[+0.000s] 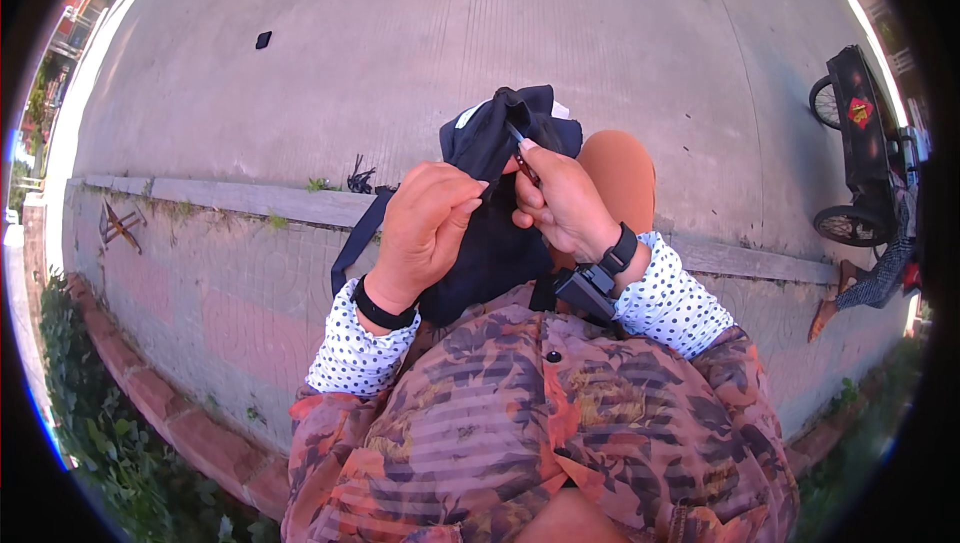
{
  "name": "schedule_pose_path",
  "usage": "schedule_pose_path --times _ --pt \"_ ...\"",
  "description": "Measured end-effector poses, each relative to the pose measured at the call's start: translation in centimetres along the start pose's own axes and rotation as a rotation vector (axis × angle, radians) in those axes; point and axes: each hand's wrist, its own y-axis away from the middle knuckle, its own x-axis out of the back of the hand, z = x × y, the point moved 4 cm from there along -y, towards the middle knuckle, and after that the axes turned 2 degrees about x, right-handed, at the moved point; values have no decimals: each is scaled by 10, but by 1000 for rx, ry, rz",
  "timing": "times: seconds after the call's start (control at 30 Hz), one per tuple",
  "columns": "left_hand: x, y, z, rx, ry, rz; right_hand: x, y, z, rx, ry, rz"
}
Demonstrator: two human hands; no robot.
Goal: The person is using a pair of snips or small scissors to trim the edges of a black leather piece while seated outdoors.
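Dark navy cloth, perhaps a garment, lies bunched over my lap, with white patches at its far end and a strap-like strip hanging at its left. My right hand is closed around a small tool with a dark reddish handle; its thin metal tip points into the far folds of the cloth. Close by on the left, my left hand is raised over the cloth in a pinch, thumb against forefinger. Whatever sits between those fingertips is too small to make out.
A black cargo tricycle stands at the right, beside a person's leg. A small folding stool frame is at the left on the paving. Beyond the stone kerb, a small black object lies on the concrete. Plants border the lower left.
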Motion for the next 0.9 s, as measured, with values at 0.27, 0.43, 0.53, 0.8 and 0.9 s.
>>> schedule_pose_path --times 0.27,0.43,0.53,0.8,0.9 --pt "3 4 3 26 19 -26 1 6 4 6 -30 -18" --pt "0 4 0 35 19 12 3 6 6 -5 -52 -5" --pt "-1 7 -4 68 17 1 5 9 6 -1 -35 14" --pt "-2 8 -5 49 20 1 -5 16 10 -49 -218 -11" --pt "-2 8 -6 60 18 -10 -5 17 10 -45 -199 -29"
